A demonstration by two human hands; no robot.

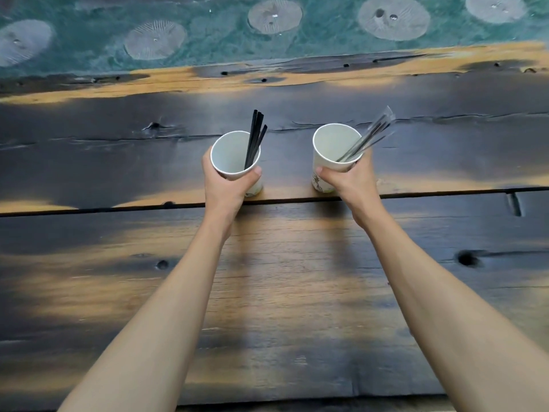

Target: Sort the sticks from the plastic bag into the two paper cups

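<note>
Two white paper cups stand upright on a dark wooden table. My left hand (228,185) wraps around the left cup (230,153), which holds several bare black sticks (255,135) leaning to the right. My right hand (347,179) grips the right cup (334,147). In that cup lean sticks in clear plastic wrappers (371,135), tilted up and to the right. No separate plastic bag is in view.
The table (282,292) is made of dark planks with a seam running across just below the cups. Its far edge borders a green floor (208,40) with pale round patches. Knot holes mark the wood at left and right.
</note>
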